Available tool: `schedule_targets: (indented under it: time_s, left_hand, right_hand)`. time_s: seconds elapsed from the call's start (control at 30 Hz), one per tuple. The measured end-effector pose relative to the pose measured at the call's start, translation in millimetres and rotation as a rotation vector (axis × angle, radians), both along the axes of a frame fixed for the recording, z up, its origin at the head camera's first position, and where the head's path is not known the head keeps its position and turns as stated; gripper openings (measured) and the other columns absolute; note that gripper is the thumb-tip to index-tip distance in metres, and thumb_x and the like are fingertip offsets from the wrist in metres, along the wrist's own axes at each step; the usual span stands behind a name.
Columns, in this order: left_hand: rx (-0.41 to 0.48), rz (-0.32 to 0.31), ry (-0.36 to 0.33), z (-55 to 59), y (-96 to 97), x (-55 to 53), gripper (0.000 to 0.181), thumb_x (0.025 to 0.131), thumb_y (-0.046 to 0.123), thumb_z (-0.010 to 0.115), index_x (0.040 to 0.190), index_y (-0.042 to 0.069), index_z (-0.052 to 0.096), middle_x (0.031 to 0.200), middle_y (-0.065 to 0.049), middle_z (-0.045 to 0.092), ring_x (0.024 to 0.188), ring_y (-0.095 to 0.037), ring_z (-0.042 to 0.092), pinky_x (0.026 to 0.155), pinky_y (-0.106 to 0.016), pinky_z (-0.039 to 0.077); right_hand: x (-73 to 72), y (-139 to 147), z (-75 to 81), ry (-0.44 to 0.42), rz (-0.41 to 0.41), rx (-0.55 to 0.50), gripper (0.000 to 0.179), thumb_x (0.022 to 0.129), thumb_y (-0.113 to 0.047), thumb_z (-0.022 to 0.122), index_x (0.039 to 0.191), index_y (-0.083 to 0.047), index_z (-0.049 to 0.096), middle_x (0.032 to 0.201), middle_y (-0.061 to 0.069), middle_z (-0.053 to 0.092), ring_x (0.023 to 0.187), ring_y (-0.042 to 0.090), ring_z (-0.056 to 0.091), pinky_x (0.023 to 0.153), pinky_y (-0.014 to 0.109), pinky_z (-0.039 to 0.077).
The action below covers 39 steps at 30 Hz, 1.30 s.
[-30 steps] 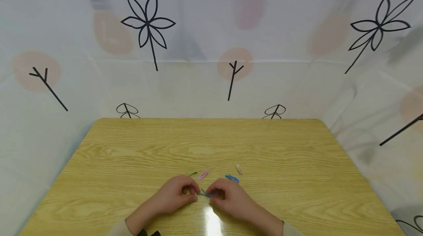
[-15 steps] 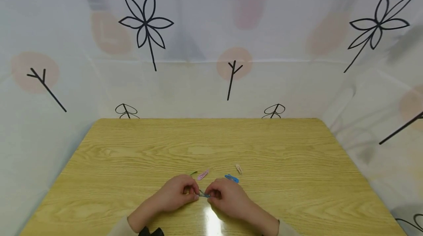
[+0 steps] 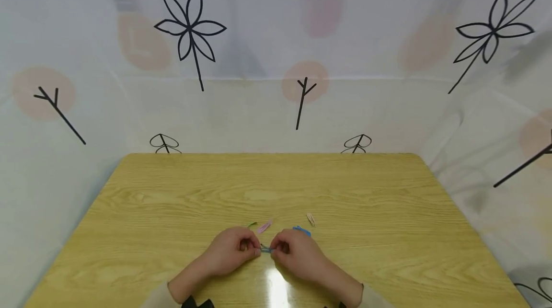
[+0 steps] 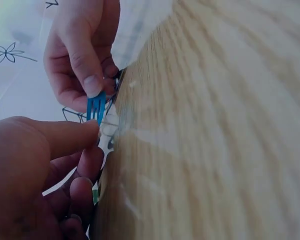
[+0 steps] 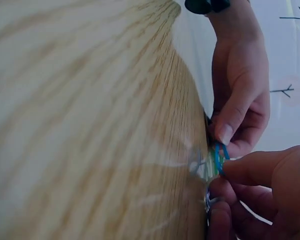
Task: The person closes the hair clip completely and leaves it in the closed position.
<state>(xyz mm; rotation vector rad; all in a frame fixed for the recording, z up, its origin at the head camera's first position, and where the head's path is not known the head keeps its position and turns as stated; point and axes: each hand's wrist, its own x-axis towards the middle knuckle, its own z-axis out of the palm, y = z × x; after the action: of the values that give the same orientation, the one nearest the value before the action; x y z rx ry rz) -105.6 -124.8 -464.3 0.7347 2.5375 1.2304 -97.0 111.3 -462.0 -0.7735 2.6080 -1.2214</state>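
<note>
Between my two hands is a blue snap hair clip (image 3: 266, 249), held just above the table at its near middle. My left hand (image 3: 233, 252) pinches one end between thumb and fingers, and my right hand (image 3: 300, 255) pinches the other. In the left wrist view the hair clip (image 4: 95, 108) shows slim parallel bars between the thumbs. From the right wrist, the clip (image 5: 219, 158) appears as narrow blue strips with gaps. Fingertips cover both of its ends.
Beyond the hands lie a pink hair clip (image 3: 265, 226), a brighter blue one (image 3: 302, 230) partly behind the right hand, a beige one (image 3: 311, 220) and a green one (image 3: 252, 224) mostly hidden by the left hand. Patterned cloth (image 3: 258, 121) surrounds the wooden table (image 3: 215, 174).
The clip's strips stood spread apart a second ago and now lie closer together. My right hand has shifted slightly left and up, covering more of the brighter blue clip.
</note>
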Motion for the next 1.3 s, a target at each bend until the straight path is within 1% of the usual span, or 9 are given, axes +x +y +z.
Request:
schedule_targets:
  time_s: [0.13,0.3,0.57,0.67,0.8,0.9,0.97,1.1,1.3]
  left_hand:
    - [0.009,0.041,-0.02,-1.0,1.5,1.0,0.006,0.09,0.027,0.074,0.086,0.025,0.07,0.073,0.012,0.057,0.061,-0.004,0.05,0.057,-0.024,0.042]
    - [0.065,0.064,-0.058,-2.0,2.4,2.0,0.006,0.091,0.027,0.074,0.091,0.021,0.072,0.075,0.01,0.059,0.064,-0.006,0.052,0.058,-0.025,0.044]
    - [0.179,0.091,-0.088,-2.3,3.4,4.6,0.01,0.092,0.026,0.073,0.097,0.018,0.07,0.083,0.006,0.063,0.075,-0.012,0.057,0.067,-0.027,0.048]
    - [0.215,0.079,-0.099,-2.6,2.9,5.0,0.011,0.093,0.025,0.073,0.1,0.017,0.07,0.086,0.005,0.064,0.08,-0.014,0.058,0.071,-0.027,0.048]
    - [0.234,0.062,-0.107,-1.8,2.3,5.2,0.013,0.094,0.022,0.071,0.104,0.013,0.07,0.09,0.005,0.066,0.083,-0.014,0.06,0.075,-0.027,0.049]
    - [0.241,0.056,-0.112,-1.5,2.4,5.7,0.015,0.094,0.021,0.07,0.105,0.01,0.07,0.092,0.005,0.067,0.084,-0.013,0.061,0.073,-0.027,0.05]
    - [0.245,0.052,-0.121,-1.6,2.4,6.3,0.015,0.095,0.021,0.07,0.105,0.01,0.071,0.093,0.005,0.068,0.084,-0.013,0.062,0.072,-0.027,0.05]
    - [0.252,0.027,-0.135,-1.5,3.1,7.7,0.016,0.094,0.023,0.071,0.106,0.011,0.071,0.091,0.005,0.068,0.082,-0.013,0.062,0.068,-0.026,0.05]
    - [0.269,-0.015,-0.157,0.0,3.9,9.2,0.018,0.091,0.021,0.075,0.107,0.013,0.071,0.089,0.003,0.068,0.083,-0.015,0.061,0.068,-0.025,0.046]
  right_hand:
    - [-1.1,1,0.0,-0.013,0.0,-0.019,0.003,0.092,-0.015,0.072,0.091,-0.013,0.071,0.079,-0.014,0.059,0.072,0.001,0.055,0.065,0.022,0.049]
    - [-0.7,1,0.4,-0.024,-0.011,-0.061,0.005,0.093,-0.014,0.07,0.094,-0.009,0.071,0.079,-0.014,0.061,0.071,0.003,0.055,0.064,0.023,0.05]
    - [0.6,0,8.2,-0.045,-0.014,-0.129,0.002,0.093,-0.009,0.071,0.095,-0.008,0.071,0.082,-0.004,0.066,0.072,0.004,0.058,0.065,0.024,0.051]
    - [2.1,0,9.6,-0.028,-0.021,-0.131,0.002,0.092,-0.008,0.072,0.094,-0.008,0.071,0.085,-0.003,0.066,0.074,0.004,0.058,0.067,0.024,0.051]
    - [5.4,0,8.0,0.046,-0.011,-0.097,0.006,0.09,-0.008,0.073,0.093,-0.012,0.07,0.085,-0.008,0.062,0.076,0.003,0.055,0.068,0.023,0.049]
    - [7.9,0,6.3,0.11,0.004,-0.064,0.007,0.09,-0.008,0.072,0.091,-0.015,0.07,0.085,-0.012,0.059,0.076,0.002,0.052,0.068,0.023,0.047]
    - [8.7,0,6.0,0.13,0.001,-0.058,0.008,0.091,-0.007,0.072,0.09,-0.015,0.07,0.086,-0.012,0.059,0.077,0.002,0.052,0.069,0.023,0.047]
    - [9.3,0,8.0,0.13,-0.035,-0.06,0.008,0.091,-0.008,0.072,0.09,-0.016,0.071,0.086,-0.013,0.061,0.077,0.002,0.053,0.068,0.024,0.047]
    - [9.6,0,10.4,0.058,-0.073,-0.093,0.005,0.093,-0.009,0.071,0.09,-0.014,0.07,0.084,-0.011,0.062,0.075,0.003,0.056,0.065,0.023,0.049]
